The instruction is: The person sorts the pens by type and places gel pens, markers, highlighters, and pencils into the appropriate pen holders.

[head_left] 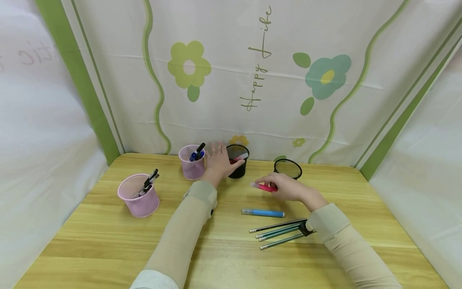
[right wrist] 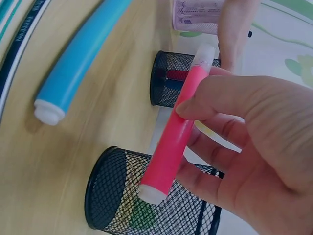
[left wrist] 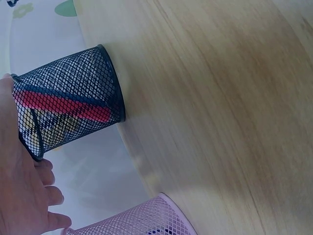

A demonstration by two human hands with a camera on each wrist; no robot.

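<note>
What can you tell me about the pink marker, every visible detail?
The pink marker has a smooth, bright pink round barrel that looks like plastic, a white plug at one end and a clear, whitish cap fitted on the other. The right hand pinches it between thumb and fingers, above the table, near the right-hand black cup. Its cap end points leftward in the head view. Only that hand clearly touches it.

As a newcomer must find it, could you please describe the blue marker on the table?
On the wooden table, find the pencils. Just beyond them lies the blue marker, thicker than the pencils and, unlike the pink marker in the right hand, lying loose.
</note>
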